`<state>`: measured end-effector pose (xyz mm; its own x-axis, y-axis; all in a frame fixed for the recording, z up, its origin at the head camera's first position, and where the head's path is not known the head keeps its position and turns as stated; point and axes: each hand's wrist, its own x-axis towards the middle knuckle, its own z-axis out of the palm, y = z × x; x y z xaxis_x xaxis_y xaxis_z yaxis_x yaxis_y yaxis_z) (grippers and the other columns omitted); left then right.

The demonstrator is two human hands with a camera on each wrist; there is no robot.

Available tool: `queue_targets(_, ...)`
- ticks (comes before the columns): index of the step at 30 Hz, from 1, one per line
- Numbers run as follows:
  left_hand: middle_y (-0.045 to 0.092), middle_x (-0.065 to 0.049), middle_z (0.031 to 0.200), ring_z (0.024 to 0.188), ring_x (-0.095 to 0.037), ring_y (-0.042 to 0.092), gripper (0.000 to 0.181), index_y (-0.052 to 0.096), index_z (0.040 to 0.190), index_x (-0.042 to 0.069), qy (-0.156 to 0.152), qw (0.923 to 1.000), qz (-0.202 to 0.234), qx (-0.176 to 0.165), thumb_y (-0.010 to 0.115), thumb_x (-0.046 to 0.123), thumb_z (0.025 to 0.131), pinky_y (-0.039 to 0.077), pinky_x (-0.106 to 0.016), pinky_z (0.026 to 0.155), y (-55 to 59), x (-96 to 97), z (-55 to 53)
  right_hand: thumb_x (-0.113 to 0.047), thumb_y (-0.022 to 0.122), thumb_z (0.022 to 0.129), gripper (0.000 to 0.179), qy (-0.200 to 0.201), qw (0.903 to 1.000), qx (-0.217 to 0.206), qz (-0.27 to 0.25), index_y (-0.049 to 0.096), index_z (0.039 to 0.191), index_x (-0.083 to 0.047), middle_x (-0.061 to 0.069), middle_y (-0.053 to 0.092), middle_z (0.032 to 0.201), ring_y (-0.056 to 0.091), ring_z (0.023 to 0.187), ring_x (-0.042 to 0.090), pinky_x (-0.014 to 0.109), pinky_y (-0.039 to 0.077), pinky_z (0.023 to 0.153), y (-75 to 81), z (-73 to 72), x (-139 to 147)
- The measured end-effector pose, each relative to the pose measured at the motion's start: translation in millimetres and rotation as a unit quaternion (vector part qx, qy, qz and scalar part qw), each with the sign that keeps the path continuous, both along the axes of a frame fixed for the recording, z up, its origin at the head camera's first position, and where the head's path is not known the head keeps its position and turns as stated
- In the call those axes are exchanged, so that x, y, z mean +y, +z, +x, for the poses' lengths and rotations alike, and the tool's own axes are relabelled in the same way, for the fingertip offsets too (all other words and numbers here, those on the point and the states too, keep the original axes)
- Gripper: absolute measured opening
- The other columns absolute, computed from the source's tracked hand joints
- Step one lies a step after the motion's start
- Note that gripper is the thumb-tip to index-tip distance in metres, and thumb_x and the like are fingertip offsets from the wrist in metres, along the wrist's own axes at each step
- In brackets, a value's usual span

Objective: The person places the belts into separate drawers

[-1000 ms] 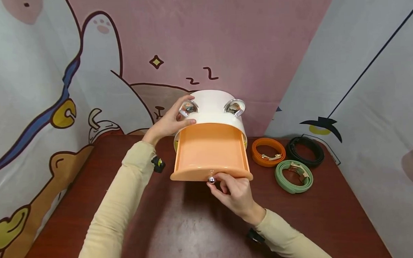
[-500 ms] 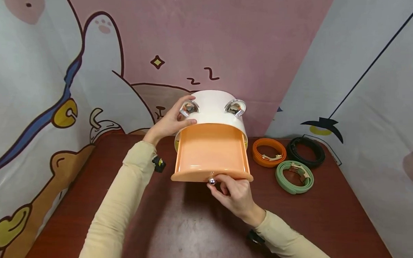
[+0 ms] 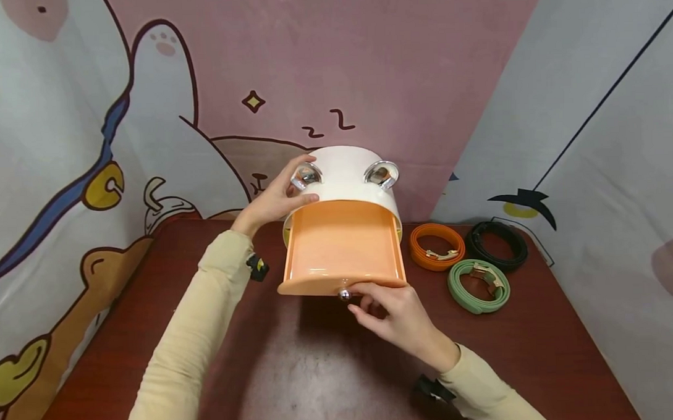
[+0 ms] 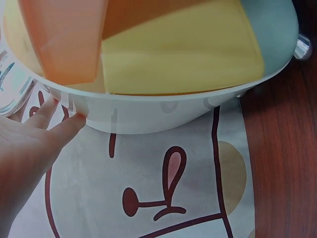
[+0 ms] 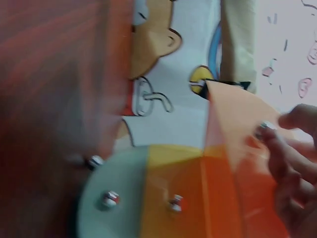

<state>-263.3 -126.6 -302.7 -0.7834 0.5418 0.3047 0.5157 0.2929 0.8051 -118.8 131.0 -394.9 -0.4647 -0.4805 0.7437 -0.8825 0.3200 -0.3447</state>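
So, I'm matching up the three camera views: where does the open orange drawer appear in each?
Head: open orange drawer at the centre.
Left wrist: open orange drawer at upper left, cut off by the top edge.
Right wrist: open orange drawer on the right, somewhat blurred.
Shared landmark: the dark red table.

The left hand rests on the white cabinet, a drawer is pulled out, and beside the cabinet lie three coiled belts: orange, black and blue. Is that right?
Not quite: the head view shows a green belt, not a blue one, beside the orange belt and black belt. The rest is right: the left hand rests on the white cabinet, and a drawer is pulled out.
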Motion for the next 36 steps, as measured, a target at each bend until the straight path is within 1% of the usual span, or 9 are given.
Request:
queue_targets(4,0.032,-0.012,0.140,0.062,-0.024,0.028,0.069,0.026,0.149,0.007,0.000,1.0000,0.001,-0.004,0.065,0.009,0.093,0.030,-0.028,0.062,-0.4,-0.2,-0.2,-0.016,0.072,0.087,0.024,0.004,0.9973,-0.028,0.068,0.069,0.110,-0.012,-0.007,0.069,0.083,0.062,0.067,0.001,0.017,0.046,0.054,13.4,1.2,9.2)
queue_targets(9,0.031,-0.011,0.142,0.059,-0.019,0.028,0.069,0.026,0.149,0.008,-0.001,1.0000,0.001,-0.007,0.065,0.009,0.093,0.031,-0.027,0.061,0.0,0.1,-1.1,-0.012,0.076,0.082,0.032,0.003,0.9901,-0.060,0.127,0.069,0.113,-0.014,-0.009,0.070,0.085,0.064,0.072,0.001,0.018,0.045,0.057,26.3,1.5,19.0)
queue_targets(14,0.031,-0.013,0.142,0.057,-0.017,0.027,0.070,0.025,0.150,0.008,-0.002,1.0000,-0.002,-0.008,0.065,0.009,0.093,0.030,-0.026,0.060,0.4,-0.1,-1.5,-0.012,0.075,0.084,0.031,0.019,0.9843,-0.111,0.136,0.069,0.115,-0.016,-0.012,0.069,0.095,0.062,0.076,-0.001,0.018,0.046,0.058,36.1,0.8,28.2)
queue_targets(17,0.033,-0.016,0.137,0.057,-0.018,0.026,0.070,0.024,0.149,0.006,0.000,1.0000,-0.001,-0.005,0.065,0.009,0.093,0.029,-0.027,0.059,0.5,-0.7,-1.5,-0.015,0.073,0.087,0.028,0.027,0.9792,-0.136,0.148,0.069,0.114,-0.018,-0.014,0.069,0.095,0.062,0.078,-0.003,0.018,0.047,0.060,42.1,-0.1,34.3)
queue_targets(20,0.033,-0.016,0.135,0.057,-0.018,0.025,0.070,0.025,0.150,0.006,0.000,1.0000,-0.001,-0.004,0.065,0.009,0.093,0.029,-0.027,0.059,0.3,-1.1,-1.7,-0.018,0.072,0.089,0.022,0.030,0.9714,-0.165,0.168,0.070,0.111,-0.019,-0.015,0.068,0.092,0.061,0.077,-0.002,0.021,0.049,0.062,49.0,-0.9,41.1)
queue_targets(24,0.032,-0.014,0.138,0.057,-0.017,0.025,0.069,0.025,0.150,0.007,0.002,1.0000,-0.002,-0.002,0.065,0.009,0.093,0.029,-0.027,0.059,0.2,-1.2,-1.4,-0.023,0.070,0.091,0.016,0.026,0.9578,-0.218,0.186,0.072,0.107,-0.019,-0.015,0.067,0.091,0.056,0.067,0.000,0.023,0.048,0.056,57.3,-2.4,51.8)
queue_targets(28,0.030,-0.014,0.142,0.056,-0.017,0.025,0.069,0.025,0.149,0.006,0.001,1.0000,-0.004,-0.002,0.065,0.009,0.093,0.028,-0.027,0.059,0.2,-1.3,-0.5,-0.023,0.068,0.092,0.014,0.027,0.9467,-0.259,0.189,0.072,0.105,-0.017,-0.013,0.067,0.093,0.057,0.068,0.004,0.026,0.049,0.057,63.0,-5.9,63.4)
queue_targets(33,0.029,-0.014,0.142,0.056,-0.017,0.025,0.070,0.025,0.149,0.007,0.004,1.0000,-0.004,-0.005,0.065,0.009,0.093,0.028,-0.027,0.059,0.2,-1.8,-0.2,-0.023,0.066,0.094,0.011,0.040,0.9330,-0.296,0.201,0.071,0.103,-0.018,-0.013,0.067,0.091,0.058,0.071,0.005,0.027,0.049,0.060,67.8,-13.5,74.4)
queue_targets(36,0.029,-0.013,0.143,0.056,-0.017,0.025,0.070,0.024,0.150,0.007,0.001,1.0000,-0.005,-0.006,0.065,0.010,0.093,0.029,-0.027,0.059,0.3,-1.6,-0.6,-0.022,0.065,0.094,0.013,0.050,0.9307,-0.298,0.207,0.071,0.105,-0.018,-0.013,0.067,0.093,0.057,0.071,0.005,0.026,0.048,0.060,69.5,-16.6,80.9)
